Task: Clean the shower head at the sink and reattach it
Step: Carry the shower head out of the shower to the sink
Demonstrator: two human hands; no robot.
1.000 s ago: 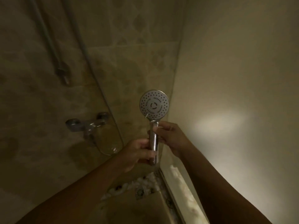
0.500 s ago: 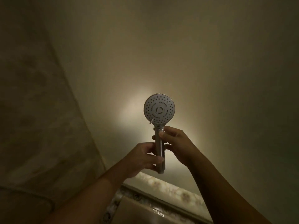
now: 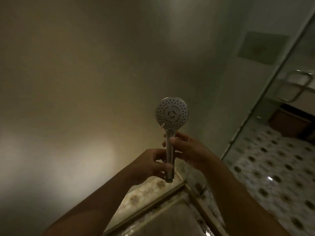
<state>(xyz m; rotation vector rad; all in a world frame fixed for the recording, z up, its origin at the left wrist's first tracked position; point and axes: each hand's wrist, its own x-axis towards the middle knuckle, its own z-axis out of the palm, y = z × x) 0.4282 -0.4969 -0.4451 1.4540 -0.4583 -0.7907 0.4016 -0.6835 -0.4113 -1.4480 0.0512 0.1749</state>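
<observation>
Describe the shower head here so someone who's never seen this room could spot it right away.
In front of the big plain wall, near the middle of the view, two raised hands meet. The left hand grips the low end of a shiny handle, the right hand just above. The shower head is the round pale disc on top, dotted with small holes.

I hold both arms raised ahead, forearms converging. My left hand (image 3: 150, 166) curls round the low end of the shower head (image 3: 171, 113); my right hand (image 3: 189, 149) pinches its handle higher up, thumb in front.
</observation>
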